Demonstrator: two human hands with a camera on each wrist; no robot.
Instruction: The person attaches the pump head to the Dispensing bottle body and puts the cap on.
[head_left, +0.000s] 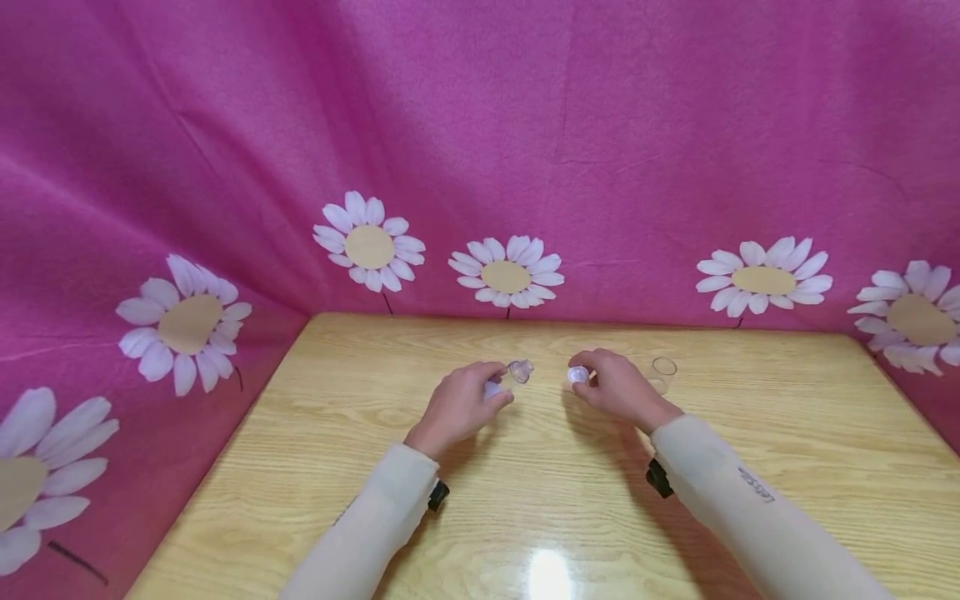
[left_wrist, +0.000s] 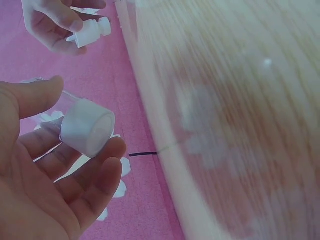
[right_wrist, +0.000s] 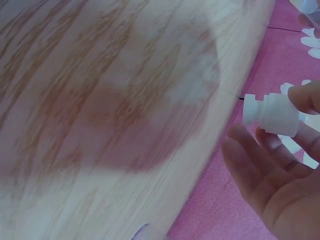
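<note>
My left hand [head_left: 459,406] holds a see-through plastic piece [head_left: 520,372] just above the table, left of centre. In the left wrist view its wide white cylindrical end [left_wrist: 87,127] faces away from the palm, and the thumb and fingers grip the clear part. My right hand [head_left: 621,390] pinches a small white stepped plastic fitting [right_wrist: 277,114] between thumb and fingers. The left wrist view shows a thin tip on this white fitting [left_wrist: 90,34], on the side opposite its narrower collar. The two pieces are apart, with a gap between the hands.
A thin dark ring [head_left: 663,366] lies on the wooden table [head_left: 375,367] beyond the right hand. A faint clear round piece [head_left: 658,386] lies beside it. A pink cloth with white daisies [head_left: 615,167] hangs behind the table's far edge and on its left.
</note>
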